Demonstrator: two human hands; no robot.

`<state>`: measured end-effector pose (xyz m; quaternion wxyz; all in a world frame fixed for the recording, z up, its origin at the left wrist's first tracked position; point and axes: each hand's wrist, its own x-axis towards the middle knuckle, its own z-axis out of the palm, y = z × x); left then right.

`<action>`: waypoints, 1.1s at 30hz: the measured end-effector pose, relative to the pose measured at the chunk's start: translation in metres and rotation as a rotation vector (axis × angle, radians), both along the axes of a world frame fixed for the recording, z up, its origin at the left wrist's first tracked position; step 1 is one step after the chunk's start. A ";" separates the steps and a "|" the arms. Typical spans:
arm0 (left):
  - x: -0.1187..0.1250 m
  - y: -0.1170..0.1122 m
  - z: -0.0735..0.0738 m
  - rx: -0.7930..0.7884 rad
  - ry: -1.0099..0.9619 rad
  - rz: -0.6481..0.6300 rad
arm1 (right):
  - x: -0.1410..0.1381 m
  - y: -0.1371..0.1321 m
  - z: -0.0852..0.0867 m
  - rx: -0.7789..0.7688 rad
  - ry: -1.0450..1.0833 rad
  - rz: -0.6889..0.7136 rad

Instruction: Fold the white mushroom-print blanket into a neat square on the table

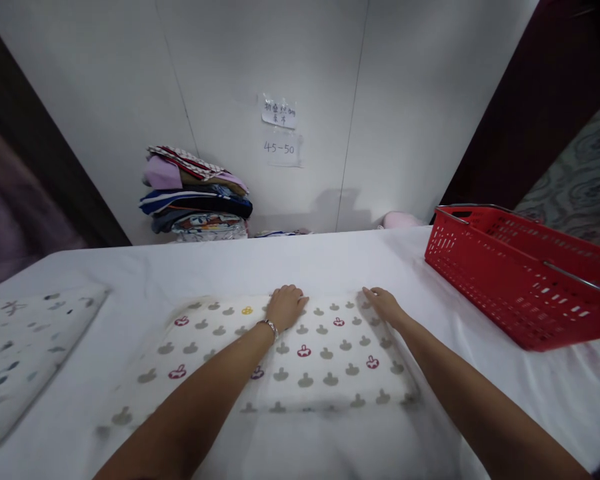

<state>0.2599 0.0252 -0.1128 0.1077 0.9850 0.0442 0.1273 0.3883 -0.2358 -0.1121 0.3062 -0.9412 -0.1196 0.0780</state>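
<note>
At the table's left edge lies a flat, soft-looking folded cloth (pixel 25 353), white with scattered dark grey sprig marks, its corners rounded and its near end running out of view. The table (pixel 330 260) itself is covered in smooth white fabric with faint creases. Beyond the far edge, left of centre, a stack of folded textiles (pixel 195 193) leans against the pale panelled wall: striped, lilac, navy and printed layers, the top ones slumped unevenly.

In the middle of the table, nearer the front edge, lies the patterned folded cloth (pixel 300 360), a padded-looking cream rectangle printed with rows of grey mushroom-like shapes, a few red ones and one yellow. The left hand (pixel 285 307), with a thin metal bracelet (pixel 269 325) at the wrist, rests palm down on the cloth's far edge near its middle, fingers curled loosely together and pressing flat, not closed around anything. The right hand (pixel 383 303) lies on the cloth's far right corner, fingers stretched and lightly spread, touching the fabric without gripping it.

On the wall above are two small paper notes (pixel 280 130), one handwritten "45~50". At the table's right edge sits a red plastic basket (pixel 510 280), rectangular, its walls perforated with slots, with metal wire handles folded down.
</note>
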 end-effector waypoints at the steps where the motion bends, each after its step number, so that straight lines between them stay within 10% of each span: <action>1: 0.000 0.000 -0.001 0.002 -0.002 0.001 | 0.000 0.000 0.000 0.037 0.011 -0.021; 10: -0.001 -0.001 0.002 -0.029 0.005 -0.015 | 0.002 0.006 -0.010 0.408 0.021 -0.088; 21: 0.014 -0.011 -0.002 -0.058 0.070 -0.061 | 0.014 -0.014 -0.034 0.291 -0.194 -0.123; 33: -0.053 0.104 0.011 -0.001 0.093 -0.009 | 0.010 -0.015 -0.037 0.179 -0.253 -0.053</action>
